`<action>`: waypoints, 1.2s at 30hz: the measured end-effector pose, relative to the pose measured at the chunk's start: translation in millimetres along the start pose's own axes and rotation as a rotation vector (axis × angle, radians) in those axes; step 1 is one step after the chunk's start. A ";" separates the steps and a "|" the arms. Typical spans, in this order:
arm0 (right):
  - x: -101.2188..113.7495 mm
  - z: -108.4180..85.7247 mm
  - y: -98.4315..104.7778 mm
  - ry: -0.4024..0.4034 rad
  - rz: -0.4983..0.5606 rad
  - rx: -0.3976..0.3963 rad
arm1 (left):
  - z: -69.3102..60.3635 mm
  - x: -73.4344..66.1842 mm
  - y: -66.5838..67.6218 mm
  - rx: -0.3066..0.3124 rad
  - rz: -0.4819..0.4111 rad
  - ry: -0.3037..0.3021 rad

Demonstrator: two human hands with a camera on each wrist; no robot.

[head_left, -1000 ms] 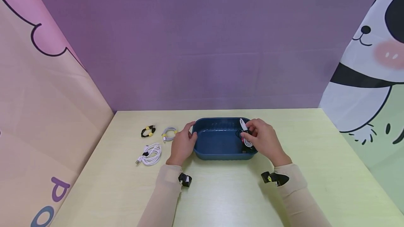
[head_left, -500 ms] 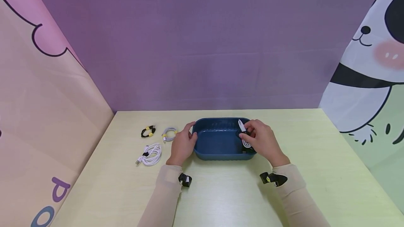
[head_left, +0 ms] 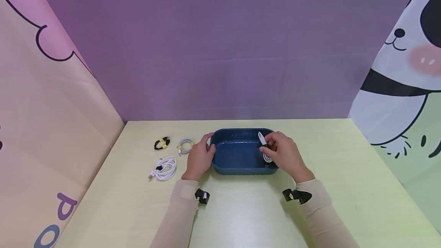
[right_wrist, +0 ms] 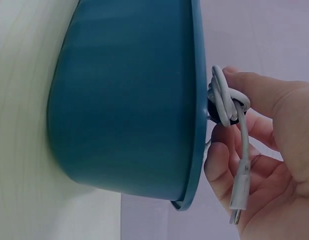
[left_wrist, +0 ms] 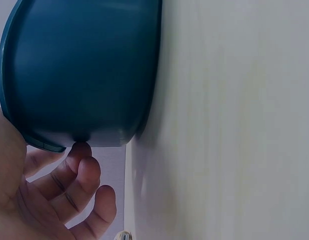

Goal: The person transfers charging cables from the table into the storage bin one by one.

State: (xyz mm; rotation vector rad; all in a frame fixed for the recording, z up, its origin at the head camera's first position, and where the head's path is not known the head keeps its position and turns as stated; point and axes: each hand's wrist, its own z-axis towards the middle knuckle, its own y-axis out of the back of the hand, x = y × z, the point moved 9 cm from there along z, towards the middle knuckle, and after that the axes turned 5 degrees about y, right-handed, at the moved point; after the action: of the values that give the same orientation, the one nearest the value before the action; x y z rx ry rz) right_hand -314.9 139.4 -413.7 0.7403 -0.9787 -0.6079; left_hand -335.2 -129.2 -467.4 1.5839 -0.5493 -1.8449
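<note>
The left hand (head_left: pixel 200 158) grips the dark-blue oblong plastic tub (head_left: pixel 234 171) while the right hand (head_left: pixel 288 154) pinches a coiled white cable (head_left: pixel 263 140) over its right end, three coiled cables (head_left: pixel 167 176) apparently left on the pale table (head_left: pixel 234 209).

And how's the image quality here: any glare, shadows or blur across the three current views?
Head view: soft glare on the pale wood-look table, small highlights inside the dark-blue oblong plastic-looking tray, a soft shadow beside the beige fabric right sleeve; left wrist view: dim, cool-toned, table grain faint; right wrist view: also cool-toned, but the white looped cable's strands are distinct.
</note>
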 end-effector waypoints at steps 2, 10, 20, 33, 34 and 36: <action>-1.0 -0.5 -1.0 -0.008 0.002 0.007 | -0.1 0.5 -1.0 0.004 -0.003 0.001; -4.1 -2.8 -0.2 -0.027 -0.009 0.017 | 0.8 0.5 -4.2 0.010 -0.004 0.008; -1.8 0.0 1.2 -0.008 -0.023 0.028 | -0.2 0.8 -2.2 -0.006 0.001 0.010; 2.5 10.0 -2.4 -0.019 -0.048 0.075 | 0.9 3.4 -2.8 0.003 0.008 0.029; 2.7 10.4 -2.9 -0.023 -0.047 0.079 | 0.6 3.0 -2.5 0.004 0.008 0.028; 3.5 11.3 -3.6 -0.026 -0.045 0.085 | 0.4 2.2 -2.1 0.005 0.008 0.026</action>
State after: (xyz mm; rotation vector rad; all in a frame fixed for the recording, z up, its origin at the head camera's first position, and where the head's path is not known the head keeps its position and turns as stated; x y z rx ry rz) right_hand -323.9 131.5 -410.8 0.8332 -1.0188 -0.6195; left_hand -336.1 -129.2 -470.4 1.6047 -0.5486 -1.8160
